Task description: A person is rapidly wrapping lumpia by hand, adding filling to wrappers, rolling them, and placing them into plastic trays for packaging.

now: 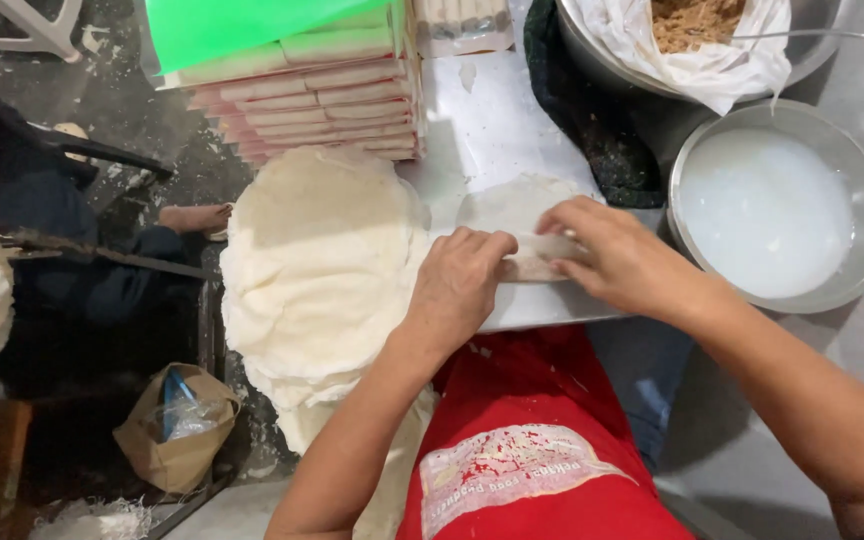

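Both hands rest on a thin, pale round wrapper [512,205] that lies on a white board [482,120], and they press its near edge into a roll [542,255]. My left hand [460,285] curls over the roll's left end. My right hand [617,255] covers the right end, fingers bent over it. To the left lies a tall, loose pile of the same round white wrappers [317,265], touching the board's left edge.
A steel bowl of milky white liquid [777,205] sits at right. Behind it a large pan lined with white plastic [697,45] holds brown shredded filling. Stacked trays of finished rolls [312,95] stand at the back under a green sheet. A person's legs [92,250] are at left.
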